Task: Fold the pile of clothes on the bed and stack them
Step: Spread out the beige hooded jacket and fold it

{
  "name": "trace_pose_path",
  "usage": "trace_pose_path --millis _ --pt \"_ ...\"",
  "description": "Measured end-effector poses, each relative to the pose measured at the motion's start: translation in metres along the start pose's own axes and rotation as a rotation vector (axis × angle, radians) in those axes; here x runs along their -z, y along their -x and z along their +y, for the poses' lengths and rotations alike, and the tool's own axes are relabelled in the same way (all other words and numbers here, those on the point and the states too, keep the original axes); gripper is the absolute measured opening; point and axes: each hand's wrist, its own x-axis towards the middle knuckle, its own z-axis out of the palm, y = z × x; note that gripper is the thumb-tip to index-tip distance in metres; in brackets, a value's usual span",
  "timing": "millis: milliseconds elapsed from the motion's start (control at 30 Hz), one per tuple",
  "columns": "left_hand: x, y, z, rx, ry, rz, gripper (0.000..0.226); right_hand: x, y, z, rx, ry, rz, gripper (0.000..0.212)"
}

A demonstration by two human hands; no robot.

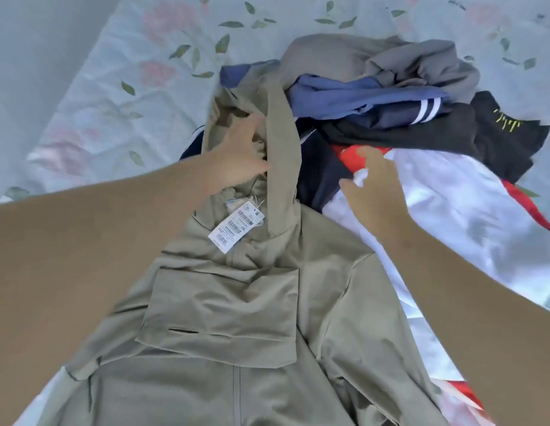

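Olive-green hooded jacket (237,318) spread before you on the floral bedsheet (113,72).
Your left hand (237,155) grips its hood (283,124); your right hand (375,192) touches the white-and-red garment (452,216) — grip unclear.

Tag (236,226) print's way too small to read. The left hand (237,158) has its fingertips lost in the hood (281,139) folds. The olive jacket (237,379) runs off the bottom edge, and the navy garment (321,179) is mostly buried.
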Motion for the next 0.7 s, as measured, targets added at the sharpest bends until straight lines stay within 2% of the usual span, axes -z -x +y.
trace_pose_path --millis 100,200,267,300,333,400,467,567,633,700 --pt "-0.052 0.04 -0.028 0.014 -0.218 -0.023 0.045 -0.003 0.068 0.052 -0.184 0.166 0.046 0.03" --pt "-0.098 0.091 -0.037 0.09 -0.325 0.111 0.018 -0.002 0.111 0.081 -0.283 0.172 0.012 0.033" --pt "-0.116 0.118 -0.035 0.176 -0.324 0.089 0.023 0.002 0.123 0.091 -0.331 0.197 -0.075 0.035" --pt "-0.122 0.128 -0.036 0.208 -0.352 0.033 0.029 0.004 0.126 0.096 -0.347 0.198 -0.113 0.028" --pt "-0.126 0.135 -0.037 0.232 -0.386 -0.026 0.035 0.008 0.127 0.101 -0.348 0.194 -0.13 0.019" --pt "-0.126 0.138 -0.041 0.276 -0.414 -0.121 0.032 0.017 0.128 0.11 -0.325 0.147 -0.095 0.021" --pt "-0.124 0.133 -0.043 0.309 -0.319 -0.148 0.012 0.031 0.122 0.113 -0.329 0.07 0.03 0.017" --pt "-0.123 0.12 -0.039 0.36 -0.061 -0.014 0.016 0.058 0.107 0.113 -0.32 0.006 0.299 0.007" --pt "-0.129 0.116 -0.033 0.34 0.115 0.057 0.017 0.072 0.103 0.115 -0.299 0.015 0.33 0.009" --pt "-0.139 0.119 -0.029 0.292 0.263 -0.003 0.032 0.076 0.108 0.114 -0.286 0.007 0.252 0.011"
